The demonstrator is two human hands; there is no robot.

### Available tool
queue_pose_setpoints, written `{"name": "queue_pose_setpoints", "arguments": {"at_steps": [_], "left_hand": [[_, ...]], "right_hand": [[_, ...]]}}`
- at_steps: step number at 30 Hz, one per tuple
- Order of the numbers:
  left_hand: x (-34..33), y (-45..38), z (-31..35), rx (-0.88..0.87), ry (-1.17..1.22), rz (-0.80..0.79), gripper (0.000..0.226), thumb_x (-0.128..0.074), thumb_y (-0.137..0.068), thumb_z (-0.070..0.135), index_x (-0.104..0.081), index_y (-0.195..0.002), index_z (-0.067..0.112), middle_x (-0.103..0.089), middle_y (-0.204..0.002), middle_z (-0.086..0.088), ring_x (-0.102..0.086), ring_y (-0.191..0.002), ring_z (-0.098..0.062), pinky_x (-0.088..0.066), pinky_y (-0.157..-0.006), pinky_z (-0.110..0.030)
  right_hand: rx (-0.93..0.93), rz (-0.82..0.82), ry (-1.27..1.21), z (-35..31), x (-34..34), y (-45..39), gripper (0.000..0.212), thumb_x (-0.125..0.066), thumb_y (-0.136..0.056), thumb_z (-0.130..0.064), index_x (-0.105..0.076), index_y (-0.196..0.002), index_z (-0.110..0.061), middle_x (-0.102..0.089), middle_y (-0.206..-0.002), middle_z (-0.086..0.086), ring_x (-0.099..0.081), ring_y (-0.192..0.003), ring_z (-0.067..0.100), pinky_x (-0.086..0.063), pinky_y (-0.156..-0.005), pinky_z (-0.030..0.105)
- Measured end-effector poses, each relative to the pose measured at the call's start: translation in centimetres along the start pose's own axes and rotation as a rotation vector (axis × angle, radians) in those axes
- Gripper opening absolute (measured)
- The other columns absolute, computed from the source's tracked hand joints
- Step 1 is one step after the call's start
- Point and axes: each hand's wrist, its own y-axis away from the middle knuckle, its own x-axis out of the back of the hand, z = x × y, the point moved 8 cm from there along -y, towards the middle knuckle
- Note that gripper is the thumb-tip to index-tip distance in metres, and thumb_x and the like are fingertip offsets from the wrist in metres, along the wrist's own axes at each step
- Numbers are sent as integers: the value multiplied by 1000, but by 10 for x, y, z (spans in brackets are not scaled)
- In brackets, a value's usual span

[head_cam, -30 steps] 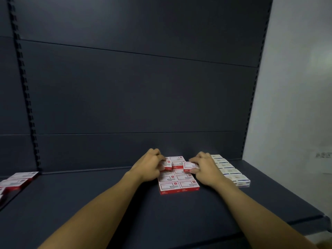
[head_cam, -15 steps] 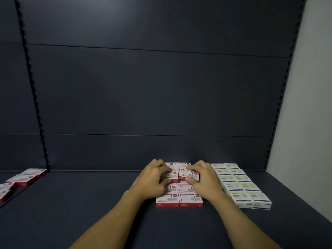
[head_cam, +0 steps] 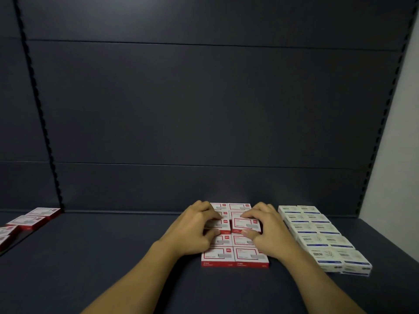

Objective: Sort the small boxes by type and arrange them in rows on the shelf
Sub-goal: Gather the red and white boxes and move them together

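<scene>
Dark shelf (head_cam: 113, 257) panels back a red-and-white box block (head_cam: 234, 257), with white boxes (head_cam: 322, 236) just beside it. One box is pinched by each hand: left hand (head_cam: 195, 227), right hand (head_cam: 269, 232). Light, stiff cardboard is judged; short edges suit gripping.

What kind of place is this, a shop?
Probably a shop or stockroom: a dark shelf with a slotted upright, and red boxes and white boxes laid in rows.
</scene>
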Motion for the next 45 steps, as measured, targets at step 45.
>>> {"name": "queue_pose_setpoints", "arguments": {"at_steps": [45], "left_hand": [[0,8,-19,164,133,25,44,-63,-88,49,-62,-129,34,-47,-118,24,-43,-116,2,-41,-99,-21]], "right_hand": [[46,46,-107,-7,-1,1,40,-78,-79,-32,-64,-117,-32,-48,-106,-23,-43,-109,-1,-42,-100,25]]}}
